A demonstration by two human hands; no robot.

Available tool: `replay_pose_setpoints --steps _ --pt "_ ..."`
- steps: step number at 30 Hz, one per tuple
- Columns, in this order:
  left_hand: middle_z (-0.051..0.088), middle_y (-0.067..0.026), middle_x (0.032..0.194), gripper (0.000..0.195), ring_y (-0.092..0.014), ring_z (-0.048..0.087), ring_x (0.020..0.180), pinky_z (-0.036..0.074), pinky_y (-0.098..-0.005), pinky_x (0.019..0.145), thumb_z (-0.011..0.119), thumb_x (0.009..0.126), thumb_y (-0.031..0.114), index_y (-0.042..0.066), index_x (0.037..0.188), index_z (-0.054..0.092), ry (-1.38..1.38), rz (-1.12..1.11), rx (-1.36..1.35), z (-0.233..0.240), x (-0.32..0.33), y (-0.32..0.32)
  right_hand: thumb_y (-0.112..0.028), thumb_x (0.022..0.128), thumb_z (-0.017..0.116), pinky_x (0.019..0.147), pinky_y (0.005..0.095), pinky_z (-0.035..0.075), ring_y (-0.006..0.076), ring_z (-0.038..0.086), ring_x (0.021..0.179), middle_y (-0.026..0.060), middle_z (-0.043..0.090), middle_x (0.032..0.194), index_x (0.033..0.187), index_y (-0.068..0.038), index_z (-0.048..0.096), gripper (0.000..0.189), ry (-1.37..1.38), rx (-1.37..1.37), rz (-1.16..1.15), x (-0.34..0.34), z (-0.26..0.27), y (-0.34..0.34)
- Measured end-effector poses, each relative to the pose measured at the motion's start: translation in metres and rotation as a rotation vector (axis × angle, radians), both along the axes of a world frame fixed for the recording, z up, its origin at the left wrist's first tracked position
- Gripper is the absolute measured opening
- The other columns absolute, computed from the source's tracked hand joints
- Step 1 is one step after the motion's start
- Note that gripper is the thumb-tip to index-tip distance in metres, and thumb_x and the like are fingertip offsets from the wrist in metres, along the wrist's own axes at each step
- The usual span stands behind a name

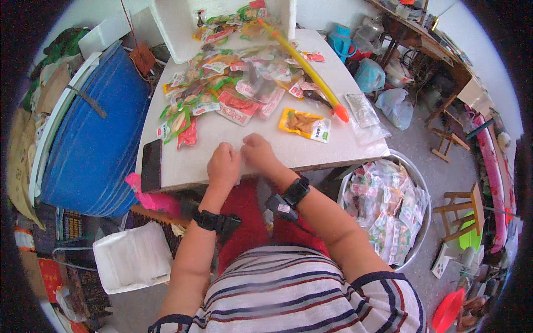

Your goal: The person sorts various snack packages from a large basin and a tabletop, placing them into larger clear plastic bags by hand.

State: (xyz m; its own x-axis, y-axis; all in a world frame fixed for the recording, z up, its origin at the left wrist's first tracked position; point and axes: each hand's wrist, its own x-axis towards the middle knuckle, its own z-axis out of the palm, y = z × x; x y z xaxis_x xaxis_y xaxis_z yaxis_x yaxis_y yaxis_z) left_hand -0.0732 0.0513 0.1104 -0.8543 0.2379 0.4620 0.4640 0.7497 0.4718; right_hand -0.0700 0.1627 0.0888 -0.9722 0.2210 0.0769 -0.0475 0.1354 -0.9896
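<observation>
My left hand and my right hand are close together over the front edge of the white table. Both have their fingers curled in, and their backs face the camera, so whether something thin is pinched between them is hidden. A yellow-edged food packet lies by itself ahead of my right hand. Beyond both hands spreads a pile of sealed food packets. A red packet lies ahead and left of my left hand. Wristbands with dark devices are on both wrists.
A yellow tube with orange ends lies across the pile, near clear plastic bags. A foam box stands at the back, a dark phone at the left corner. Below right, a metal basin holds packets; a blue tub stands left.
</observation>
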Motion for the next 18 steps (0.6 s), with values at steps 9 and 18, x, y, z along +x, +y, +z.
replay_pose_setpoints --steps 9,18 --pt "0.051 -0.0155 0.068 0.015 -0.033 0.048 0.064 0.037 -0.0395 0.055 0.043 0.068 0.014 0.003 0.078 0.046 -0.123 -0.017 0.022 -0.024 0.002 0.004 -0.014 0.065 0.047 0.058 0.0361 0.041 0.0291 0.051 0.068 0.0158 0.051 0.074 0.075 -0.001 0.049 0.016 0.218 0.620 -0.132 -0.032 0.011 0.042" --pt "0.051 -0.0152 0.066 0.018 -0.032 0.048 0.063 0.037 -0.0403 0.055 0.044 0.066 0.015 0.003 0.079 0.047 -0.117 -0.022 0.054 -0.029 -0.002 0.004 -0.011 0.067 0.043 0.060 0.0382 0.042 0.0246 0.051 0.073 0.0113 0.053 0.075 0.071 -0.003 0.052 0.012 0.122 1.357 -0.151 -0.055 0.019 0.060"
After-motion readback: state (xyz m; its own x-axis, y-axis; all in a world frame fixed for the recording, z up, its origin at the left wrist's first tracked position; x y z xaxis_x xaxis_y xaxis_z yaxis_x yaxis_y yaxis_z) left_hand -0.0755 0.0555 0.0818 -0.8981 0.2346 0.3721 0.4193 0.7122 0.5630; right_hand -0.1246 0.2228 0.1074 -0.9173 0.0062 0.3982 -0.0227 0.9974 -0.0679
